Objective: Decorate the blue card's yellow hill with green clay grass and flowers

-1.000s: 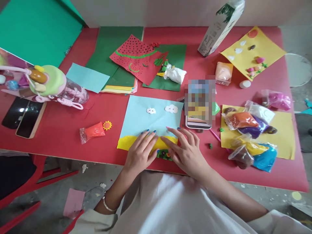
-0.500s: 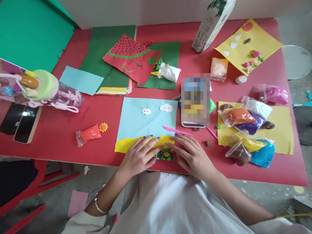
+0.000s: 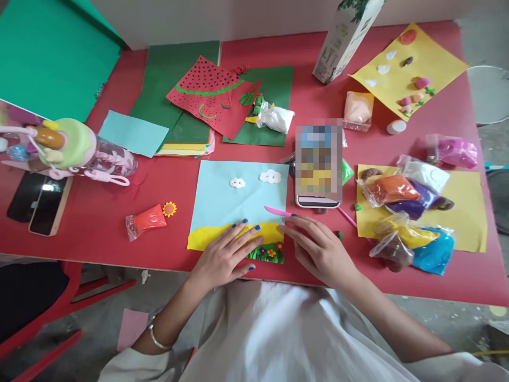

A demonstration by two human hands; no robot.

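Note:
A light blue sheet (image 3: 242, 199) lies before me with two white clay clouds on it. Yellow clay (image 3: 201, 237) covers its lower part, above a green patch with small flowers (image 3: 272, 253). My left hand (image 3: 225, 255) rests flat on the yellow clay, fingers spread. At the sheet's right edge is my right hand (image 3: 324, 252), its fingers stretched out and loosely apart. Its fingertips reach over the handle end of a pink plastic clay knife (image 3: 275, 211); whether they grip it I cannot tell, but they look loose.
Right of the sheet lies a phone (image 3: 318, 203) with a blurred screen. Bags of coloured clay (image 3: 393, 188) sit on yellow paper (image 3: 471, 212). A red clay bag (image 3: 148, 222) and clay sunflower (image 3: 169, 209) lie left. Behind stand a carton (image 3: 338, 48) and, further left, a bottle (image 3: 115, 156).
My right hand has shifted right, off the yellow clay, and now covers the knife's handle end. My left hand has slid slightly down and left, uncovering more of the flowers.

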